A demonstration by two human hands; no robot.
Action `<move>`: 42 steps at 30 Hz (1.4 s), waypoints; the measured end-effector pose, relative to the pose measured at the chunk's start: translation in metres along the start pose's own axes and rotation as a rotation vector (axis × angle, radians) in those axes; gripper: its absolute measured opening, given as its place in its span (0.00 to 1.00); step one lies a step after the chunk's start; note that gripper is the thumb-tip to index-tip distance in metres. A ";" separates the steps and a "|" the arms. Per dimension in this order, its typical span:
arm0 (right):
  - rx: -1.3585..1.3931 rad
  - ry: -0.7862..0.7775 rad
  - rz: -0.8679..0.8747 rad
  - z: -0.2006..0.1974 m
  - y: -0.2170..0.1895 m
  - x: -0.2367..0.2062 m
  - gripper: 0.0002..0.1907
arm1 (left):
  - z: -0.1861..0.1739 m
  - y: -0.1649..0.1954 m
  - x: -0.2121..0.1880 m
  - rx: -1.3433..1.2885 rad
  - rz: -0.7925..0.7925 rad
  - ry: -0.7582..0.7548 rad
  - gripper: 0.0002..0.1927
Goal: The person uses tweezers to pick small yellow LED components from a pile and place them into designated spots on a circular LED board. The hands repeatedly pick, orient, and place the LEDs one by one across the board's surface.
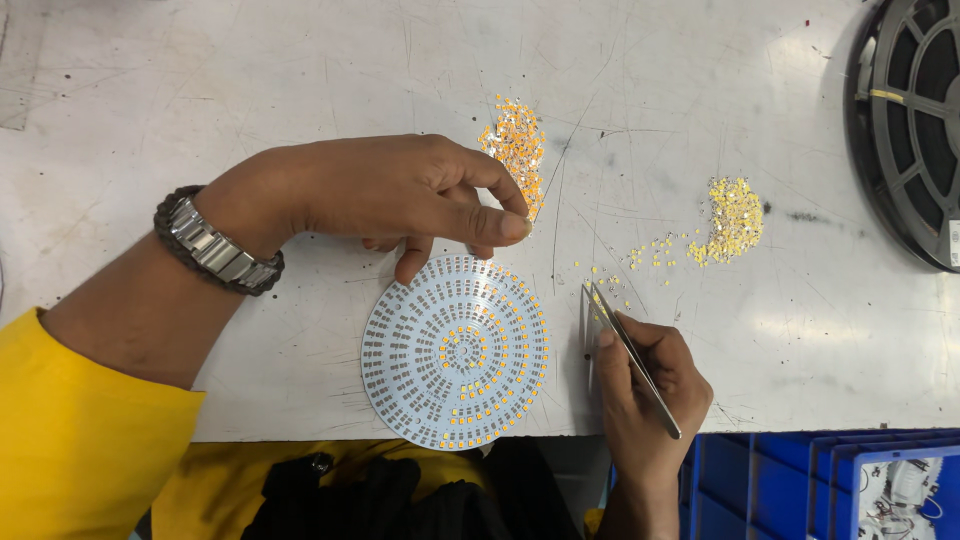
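Right hand (645, 385) found closed around a pair of metal tweezers (630, 355), held pen-fashion, tips pointed up and left toward the bench surface just right of the round board. Tweezer tips noted near a few stray yellow chips, not visibly gripping any; too small to tell for certain. Left hand (400, 195) found curled, thumb and forefinger pinched together at the lower edge of the orange chip pile (515, 145); whether a chip was pinched between them could not be told. One lower finger seen reaching down to the top rim of the round circuit board (455, 350), touching or just above it. Board lying flat at the near edge of the bench (200, 80), between the two hands, its pads set in concentric rings; inner rings and the lower right arc populated with small orange-yellow chips, outer left rings bare. Metal-link watch (215, 245) with a dark braided band worn on the left wrist, yellow sleeve (80, 440) above it. Pile of pale yellow chips (735, 220) to the right, with a loose trail scattered leftward toward the tweezers. Dark component reel (910, 120) at the far right edge of the bench. Blue plastic bins (800, 485) below the bench edge, lower right.
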State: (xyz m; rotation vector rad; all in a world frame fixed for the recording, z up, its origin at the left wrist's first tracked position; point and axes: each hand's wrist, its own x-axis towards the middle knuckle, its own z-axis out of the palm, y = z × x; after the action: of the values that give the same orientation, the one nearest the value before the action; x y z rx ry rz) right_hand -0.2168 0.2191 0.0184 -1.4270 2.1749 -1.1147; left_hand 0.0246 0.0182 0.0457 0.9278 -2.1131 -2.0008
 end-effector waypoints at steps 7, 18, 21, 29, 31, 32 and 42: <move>0.001 0.021 0.027 -0.001 -0.001 -0.001 0.09 | 0.001 0.002 -0.001 0.027 -0.013 0.019 0.42; 0.096 -0.032 -0.225 0.008 0.004 -0.035 0.05 | 0.002 0.005 -0.004 0.090 0.047 0.018 0.41; -0.019 -0.143 -0.278 0.020 -0.006 -0.058 0.07 | 0.004 0.005 -0.006 0.109 0.048 0.043 0.42; -0.088 -0.089 -0.380 0.038 -0.019 -0.058 0.06 | 0.003 -0.003 -0.001 0.083 0.132 0.034 0.45; -0.087 -0.084 -0.379 0.039 -0.019 -0.058 0.06 | 0.003 -0.005 0.001 0.076 0.142 0.031 0.45; -0.086 -0.080 -0.377 0.039 -0.019 -0.059 0.06 | 0.003 -0.006 0.002 0.079 0.138 0.033 0.45; 0.065 -0.320 -0.212 0.015 -0.017 -0.044 0.07 | 0.003 -0.006 0.002 0.081 0.133 0.039 0.44</move>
State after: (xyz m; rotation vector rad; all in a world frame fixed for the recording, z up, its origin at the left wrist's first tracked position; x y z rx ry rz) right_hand -0.1767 0.2479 0.0145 -1.7047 1.7864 -0.9358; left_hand 0.0241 0.0197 0.0389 0.8066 -2.1874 -1.8325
